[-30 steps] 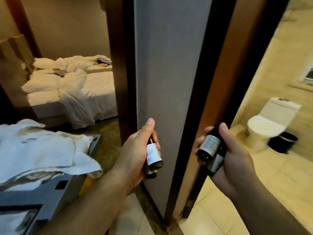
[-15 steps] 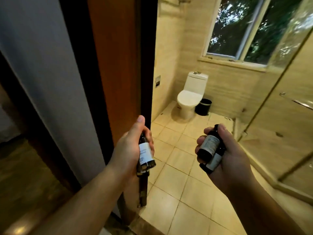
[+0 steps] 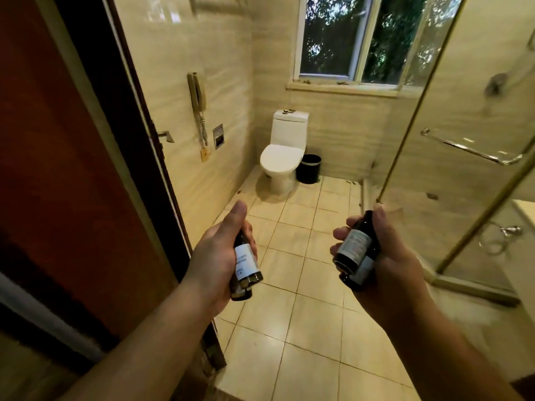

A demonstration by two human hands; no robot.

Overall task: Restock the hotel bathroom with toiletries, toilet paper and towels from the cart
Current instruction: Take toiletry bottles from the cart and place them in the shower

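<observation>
Here, a tiled floor (image 3: 301, 285) is lying open all the way to the white toilet (image 3: 282, 154) at the far wall. To the left of the toilet and much nearer to the person, a brown door (image 3: 72, 169) is standing open, and its dark edge is running down beside the left arm. To the right of the toilet, a glass shower wall (image 3: 463, 111) with a gold frame is standing, and its bottom rail is making a corner on the floor near the right arm. The way to the toilet is running between that door edge and that glass. A black bin (image 3: 310, 168) is sitting just beside the toilet on its right. A wall phone (image 3: 197, 94) is hanging to the toilet's left. Well in front of the toilet, both hands are hanging over the floor, apart from each other. The left hand (image 3: 214, 264) is gripping two small left-hand bottles (image 3: 246, 261), dark with white labels, fingers curled round them and thumb lying straight on top. The right hand (image 3: 385, 264) is gripping two right-hand bottles (image 3: 354, 247) the same way, tilted, with their tops up by the thumb.
</observation>
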